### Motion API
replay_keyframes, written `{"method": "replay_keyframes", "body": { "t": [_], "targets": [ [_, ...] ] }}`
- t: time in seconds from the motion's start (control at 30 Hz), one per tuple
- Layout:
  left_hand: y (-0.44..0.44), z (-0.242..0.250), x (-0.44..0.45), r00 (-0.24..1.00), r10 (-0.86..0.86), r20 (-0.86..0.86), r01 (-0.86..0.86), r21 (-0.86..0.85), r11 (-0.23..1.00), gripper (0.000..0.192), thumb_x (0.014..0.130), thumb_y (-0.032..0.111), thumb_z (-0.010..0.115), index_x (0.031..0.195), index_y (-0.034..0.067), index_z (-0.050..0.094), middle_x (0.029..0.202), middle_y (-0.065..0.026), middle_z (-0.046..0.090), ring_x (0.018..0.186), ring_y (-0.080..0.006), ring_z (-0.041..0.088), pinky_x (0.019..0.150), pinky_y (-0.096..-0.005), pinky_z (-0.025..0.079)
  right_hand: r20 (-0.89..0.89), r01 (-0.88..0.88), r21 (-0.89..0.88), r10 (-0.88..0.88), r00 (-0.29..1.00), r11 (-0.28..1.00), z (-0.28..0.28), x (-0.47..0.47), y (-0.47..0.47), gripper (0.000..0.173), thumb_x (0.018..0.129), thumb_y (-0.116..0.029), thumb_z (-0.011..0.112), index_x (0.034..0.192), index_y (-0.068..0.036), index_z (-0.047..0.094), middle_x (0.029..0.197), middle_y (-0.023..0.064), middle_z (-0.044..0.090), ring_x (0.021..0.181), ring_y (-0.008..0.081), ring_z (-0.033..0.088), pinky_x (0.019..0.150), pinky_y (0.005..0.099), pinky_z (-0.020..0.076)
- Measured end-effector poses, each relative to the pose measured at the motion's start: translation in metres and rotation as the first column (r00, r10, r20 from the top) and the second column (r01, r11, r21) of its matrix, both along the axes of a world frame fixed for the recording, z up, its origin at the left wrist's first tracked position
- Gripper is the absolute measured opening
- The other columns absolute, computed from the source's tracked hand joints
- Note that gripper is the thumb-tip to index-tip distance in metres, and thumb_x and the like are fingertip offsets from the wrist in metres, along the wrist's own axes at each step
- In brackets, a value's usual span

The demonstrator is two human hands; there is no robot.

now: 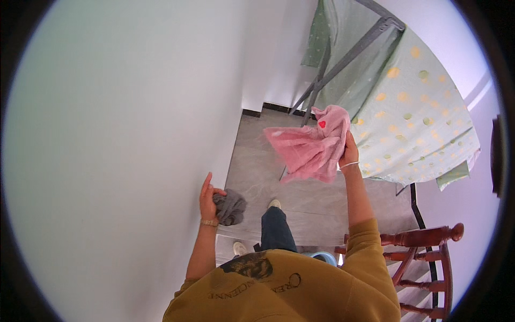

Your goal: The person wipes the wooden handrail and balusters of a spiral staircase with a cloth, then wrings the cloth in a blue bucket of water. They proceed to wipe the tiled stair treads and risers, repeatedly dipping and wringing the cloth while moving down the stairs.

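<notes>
My right hand (351, 151) grips a pink towel (314, 149) by one side, and the cloth spreads out to the left of it. A small red heart shows near the towel's top. Lower at the left, my left hand (209, 199) holds a bunched grey cloth (231, 207), with the index finger pointing up. Just beyond the towel hangs a pale green sheet (406, 116) with yellow and green dots, draped over a grey metal drying rack (350, 48). The sheet lies right behind my right hand; whether they touch I cannot tell.
A white wall (132, 141) runs close along my left side. Dark red wooden stair railing (418, 237) stands at the lower right, with steps (414, 292) beside it. Part of a light blue basin (325, 257) shows near my right hip. Grey tiles (257, 161) cover the floor.
</notes>
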State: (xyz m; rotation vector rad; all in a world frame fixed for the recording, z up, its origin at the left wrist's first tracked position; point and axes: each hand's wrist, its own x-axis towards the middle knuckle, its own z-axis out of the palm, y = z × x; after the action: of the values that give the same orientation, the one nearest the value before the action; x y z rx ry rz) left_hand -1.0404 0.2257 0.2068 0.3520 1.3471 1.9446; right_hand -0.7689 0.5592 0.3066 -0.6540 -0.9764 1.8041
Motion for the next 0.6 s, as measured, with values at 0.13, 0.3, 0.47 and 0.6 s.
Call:
{"method": "replay_keyframes", "body": {
  "t": [0.13,0.3,0.47,0.6],
  "targets": [
    [-0.004,0.004,0.005,0.987,-0.162,0.005,0.161,-0.109,0.981,0.038,0.1,0.027,0.042,0.132,0.008,0.05,0.072,-0.0053,0.064,0.071,-0.0104,0.059,0.073,-0.0261,0.048,0.078,-0.208,-0.086,0.215,0.973,0.974,0.032,0.012,-0.017,0.044,0.097,-0.035,0.045,0.124,-0.001,0.05,0.118,0.0137,0.06,0.106,0.0262,0.058,0.094,0.039,0.0465],
    [0.003,-0.023,0.041,0.956,-0.293,0.014,0.291,-0.172,0.941,0.04,0.099,0.033,0.045,0.124,0.003,0.055,0.074,-0.0049,0.065,0.074,-0.0115,0.06,0.077,-0.0258,0.046,0.963,-0.669,0.193,-0.006,0.271,0.717,0.013,-0.031,-0.046,0.047,0.082,-0.039,0.065,0.112,-0.003,0.061,0.101,0.0136,0.067,0.092,0.0287,0.063,0.083,0.0376,0.049],
    [0.013,-0.049,0.07,0.926,-0.375,0.035,0.374,-0.193,0.907,0.036,0.098,0.031,0.048,0.119,0.003,0.06,0.074,-0.0056,0.065,0.072,-0.0122,0.061,0.074,-0.0254,0.046,0.993,-0.99,-0.046,-0.102,-0.06,0.137,-0.042,-0.075,-0.04,0.032,0.073,-0.029,0.069,0.1,-0.011,0.067,0.092,0.0164,0.067,0.092,0.0359,0.062,0.079,0.0422,0.0484],
    [0.02,-0.075,0.072,0.937,-0.349,-0.008,0.335,-0.251,0.908,0.033,0.097,0.026,0.05,0.115,0.001,0.062,0.077,-0.0059,0.066,0.071,-0.0134,0.062,0.07,-0.0259,0.047,0.872,-0.976,0.213,-0.459,0.171,0.04,-0.008,-0.133,0.034,0.027,0.07,-0.02,0.068,0.097,-0.015,0.067,0.099,0.0114,0.062,0.095,0.0343,0.059,0.078,0.0433,0.0487]
  ]
}}
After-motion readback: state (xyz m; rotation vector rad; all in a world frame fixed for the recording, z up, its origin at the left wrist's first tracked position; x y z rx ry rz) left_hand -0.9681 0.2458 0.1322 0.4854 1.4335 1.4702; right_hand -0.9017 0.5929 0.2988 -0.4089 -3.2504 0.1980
